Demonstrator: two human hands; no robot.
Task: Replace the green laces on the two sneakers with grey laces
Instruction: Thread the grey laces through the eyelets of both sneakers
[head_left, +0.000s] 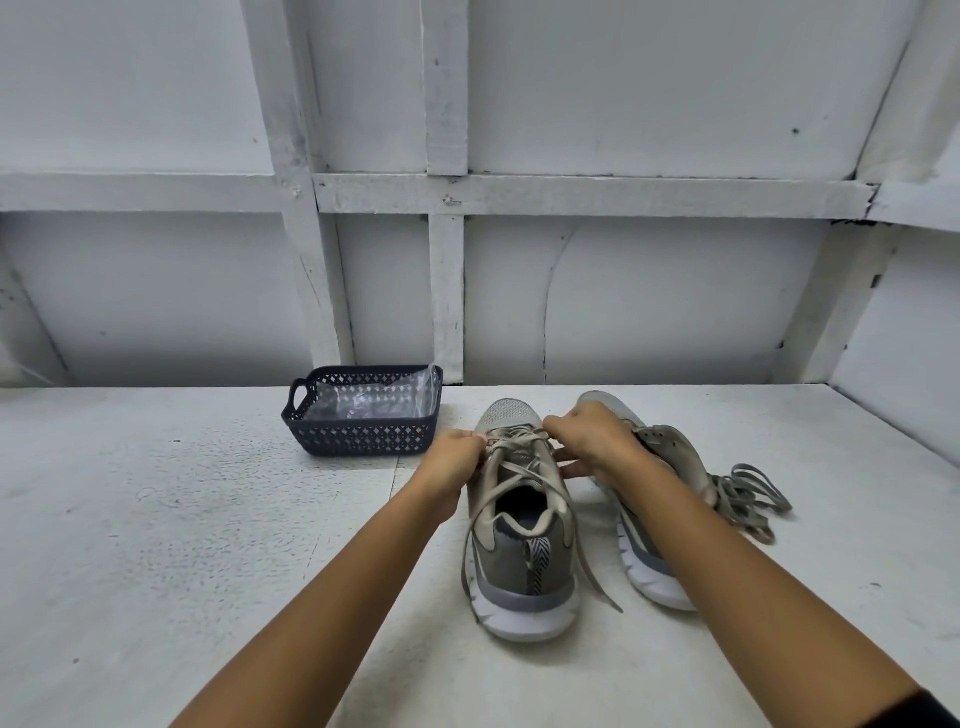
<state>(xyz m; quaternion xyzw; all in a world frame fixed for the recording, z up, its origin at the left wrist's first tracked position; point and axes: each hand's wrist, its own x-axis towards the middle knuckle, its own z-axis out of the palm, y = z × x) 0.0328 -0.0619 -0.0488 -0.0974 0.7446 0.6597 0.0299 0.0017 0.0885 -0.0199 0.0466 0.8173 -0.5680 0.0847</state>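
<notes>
Lacing work at the toe-end eyelets of the upright sneaker (519, 561), seen from the head view.
Both arms reach forward over the table (156, 545). The left hand (457, 460) and right hand (592, 441) each pinch the lace (511, 441) with curled fingers, one on either side of the tongue. Its colour reads pale and I cannot tell it for sure. The other sneaker (644, 561) lies tipped on its side just beside, a loose lace bundle (748, 499) next to it. Next probably comes an even pull through the eyelets.

Two sneakers (521, 569). Two hands: left hand (451, 467), right hand (597, 441). One basket (363, 437). One plastic bag (374, 402). One threaded lace (511, 470). One loose lace bundle (748, 499).
</notes>
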